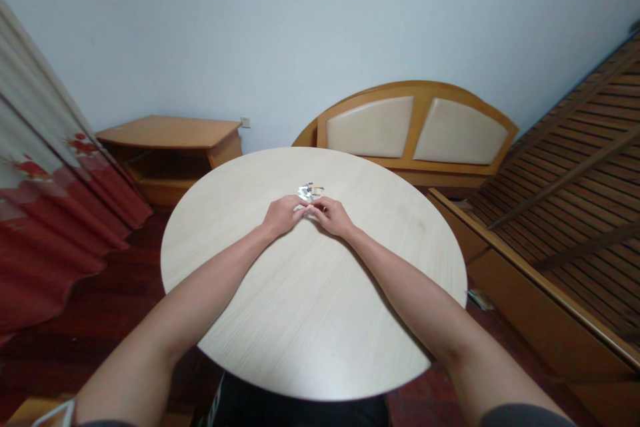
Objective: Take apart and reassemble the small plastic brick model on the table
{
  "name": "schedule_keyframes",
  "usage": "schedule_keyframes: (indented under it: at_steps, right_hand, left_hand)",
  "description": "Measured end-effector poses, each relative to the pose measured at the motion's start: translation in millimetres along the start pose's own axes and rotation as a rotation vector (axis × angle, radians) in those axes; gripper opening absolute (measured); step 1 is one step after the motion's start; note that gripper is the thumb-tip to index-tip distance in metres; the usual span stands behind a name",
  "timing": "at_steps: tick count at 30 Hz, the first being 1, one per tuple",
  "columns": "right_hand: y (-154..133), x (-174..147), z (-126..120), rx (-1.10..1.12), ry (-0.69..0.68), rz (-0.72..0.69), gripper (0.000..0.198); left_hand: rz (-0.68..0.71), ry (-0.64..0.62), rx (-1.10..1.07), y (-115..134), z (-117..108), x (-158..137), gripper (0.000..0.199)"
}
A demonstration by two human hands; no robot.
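Note:
Both of my hands meet near the middle of a round, pale wood-grain table (300, 320). My left hand (284, 215) is closed, its thumb and fingertips pinched together toward the right. Opposite it, my right hand (334, 216) is closed the same way, its fingertips almost touching those of the left. Something small and pale seems to sit between the fingertips, too small to name. Just beyond the fingers lies a little cluster of small silvery, dark and tan flat pieces (311, 191), partly hidden by the hands.
Behind the table on the left stands a low wooden cabinet (175, 132). A wooden headboard with cream panels (370, 127) leans by the wall. Slatted bed parts (565, 187) fill the right side. A red and white curtain (55, 227) hangs at left.

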State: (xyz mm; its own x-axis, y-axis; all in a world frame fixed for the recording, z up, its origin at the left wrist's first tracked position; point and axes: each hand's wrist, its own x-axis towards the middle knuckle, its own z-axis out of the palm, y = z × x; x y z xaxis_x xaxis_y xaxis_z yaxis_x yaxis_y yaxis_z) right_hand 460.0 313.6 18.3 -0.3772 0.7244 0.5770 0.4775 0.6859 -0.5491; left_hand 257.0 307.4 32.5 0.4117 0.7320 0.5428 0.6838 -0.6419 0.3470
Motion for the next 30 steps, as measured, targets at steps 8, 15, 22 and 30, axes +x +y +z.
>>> schedule_keyframes:
  at_steps: [8, 15, 22, 30]
  right_hand:
    - [3, 1, 1, 0.018, 0.024, -0.025, 0.023]
    - [-1, 0, 1, 0.029, 0.034, 0.01, 0.02]
    - [-3, 0, 3, 0.105, 0.028, 0.065, 0.026]
    - [7, 3, -9, -0.002, 0.048, 0.108, 0.016]
  left_hand:
    - [-0.01, -0.011, -0.002, 0, 0, -1, 0.023]
    - [-0.041, -0.014, 0.012, -1, 1, 0, 0.015]
    - [-0.027, -0.017, 0.039, 2, -3, 0, 0.011]
    - [-0.033, -0.02, 0.024, 1, -5, -1, 0.012]
